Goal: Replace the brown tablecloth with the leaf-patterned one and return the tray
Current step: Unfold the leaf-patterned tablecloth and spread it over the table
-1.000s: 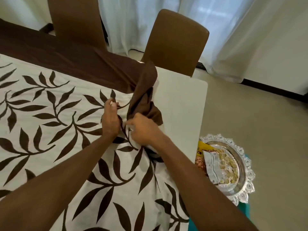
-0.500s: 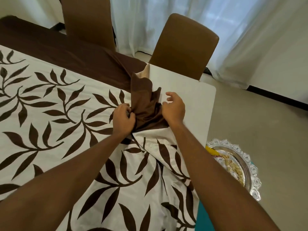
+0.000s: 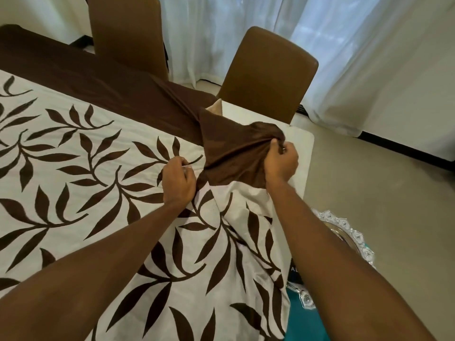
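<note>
The leaf-patterned tablecloth [image 3: 86, 183], white with dark brown leaves, covers most of the table. The brown tablecloth [image 3: 103, 89] shows along the far side and is bunched at the right end. My right hand [image 3: 280, 163] grips the bunched brown fabric and stretches it toward the table's right edge. My left hand [image 3: 178, 183] pinches cloth where the leaf cloth's edge meets the brown one. The silver tray [image 3: 349, 232] sits low at the right, mostly hidden behind my right forearm.
Two brown chairs [image 3: 268, 75] stand at the far side of the table. The bare white table corner [image 3: 300, 148] shows at the right. White curtains hang behind. A teal stool [image 3: 305, 321] holds the tray beside the table.
My right hand has moved right and away, pulling the bunched brown cloth out flat toward the table's corner. My left hand has stayed at the cloth edge.
</note>
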`<state>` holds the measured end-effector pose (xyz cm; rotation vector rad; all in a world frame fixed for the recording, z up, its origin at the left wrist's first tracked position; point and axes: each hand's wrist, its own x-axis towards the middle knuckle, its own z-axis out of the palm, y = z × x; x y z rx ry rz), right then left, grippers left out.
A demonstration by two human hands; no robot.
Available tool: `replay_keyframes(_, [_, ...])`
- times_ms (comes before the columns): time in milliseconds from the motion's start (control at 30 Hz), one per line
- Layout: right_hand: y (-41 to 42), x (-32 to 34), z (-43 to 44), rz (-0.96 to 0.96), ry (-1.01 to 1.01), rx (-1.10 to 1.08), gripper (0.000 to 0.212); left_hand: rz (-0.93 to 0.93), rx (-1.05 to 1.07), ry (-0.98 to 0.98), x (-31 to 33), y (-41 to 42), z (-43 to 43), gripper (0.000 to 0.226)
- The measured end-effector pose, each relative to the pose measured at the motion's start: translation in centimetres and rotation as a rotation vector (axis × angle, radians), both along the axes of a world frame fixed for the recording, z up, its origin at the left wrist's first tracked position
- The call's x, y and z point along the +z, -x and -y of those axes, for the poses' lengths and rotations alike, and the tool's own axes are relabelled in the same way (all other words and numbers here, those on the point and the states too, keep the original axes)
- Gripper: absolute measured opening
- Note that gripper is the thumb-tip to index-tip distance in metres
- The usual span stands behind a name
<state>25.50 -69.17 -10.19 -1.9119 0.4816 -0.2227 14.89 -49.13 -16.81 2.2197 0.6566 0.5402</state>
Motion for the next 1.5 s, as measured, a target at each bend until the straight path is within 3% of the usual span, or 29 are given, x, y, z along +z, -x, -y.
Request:
replay_keyframes(67, [-1.0, 2.6, 1.0, 0.185, -0.002, -0.143, 0.021, -0.008, -0.025, -0.03, -0.1, 0.1, 0.0, 0.021])
replay_keyframes(167, [-0.8, 5.0, 1.5, 0.389, 0.115, -0.138, 0.012, -0.03, -0.079, -0.107, -0.2, 0.1, 0.1, 0.034])
replay_keyframes(233, [0.1, 4.2, 1.8, 0.287, 0.237, 0.021, 0.016, -0.061, -0.105, -0.158, -0.2, 0.0, 0.2, 0.038])
replay_keyframes(333, [2.8, 0.7, 1.7, -0.23, 0.565, 0.474, 0.042, -0.148, -0.134, -0.256, -0.4, -0.1, 0.2, 0.044])
replay_keyframes(367, [3.7, -0.4, 1.7, -0.32, 0.641, 0.542, 0.05, -0.182, -0.142, -0.3, -0.5, 0.0, 0.3, 0.047])
replay_keyframes(400, [4.5, -1.2, 1.7, -0.316, 0.677, 0.538, 0.055, -0.212, -0.148, -0.335, -0.5, 0.0, 0.3, 0.048])
replay_keyframes(500, [4.9, -2.0, 1.7, -0.055, 0.771, 0.436, 0.068, -0.268, -0.167, -0.393, -0.5, 0.0, 0.7, 0.049])
replay_keyframes(600, [3.0, -2.3, 2.3, 0.153, 0.895, 0.538, 0.067, -0.257, -0.228, -0.432, -0.6, -0.4, 1.1, 0.049])
replay_keyframes(733, [1.4, -3.9, 2.9, 0.041, 0.985, 0.882, 0.053, -0.19, -0.287, -0.446, -0.3, -2.2, 1.5, 0.047])
replay_keyframes(800, [0.2, -5.1, 4.9, -0.016, 1.086, 0.872, 0.051, -0.21, -0.287, -0.43, -0.2, -3.9, 1.8, 0.046])
replay_keyframes(933, [-4.5, -3.9, 9.0, -0.268, 1.062, 0.633, 0.057, -0.288, -0.313, -0.384, -0.1, -7.1, 2.0, 0.051])
replay_keyframes(1033, [-5.7, -2.7, 9.4, -0.104, 1.119, 0.503, 0.048, -0.308, -0.367, -0.386, -0.3, -8.8, 2.5, 0.054])
replay_keyframes(1133, [-3.7, -3.4, 8.0, 0.078, 1.126, 0.604, 0.045, -0.362, -0.42, -0.41, -0.9, -9.7, 3.3, 0.06])
replay_keyframes(1300, [-2.8, -6.6, 7.7, -0.151, 1.01, 0.645, 0.067, -0.503, -0.443, -0.51, -1.4, -11.0, 4.0, 0.073])
replay_keyframes(1500, [-7.8, -7.0, 9.8, -0.257, 0.939, 0.663, 0.08, -0.599, -0.426, -0.498, -1.3, -12.6, 5.0, 0.078])
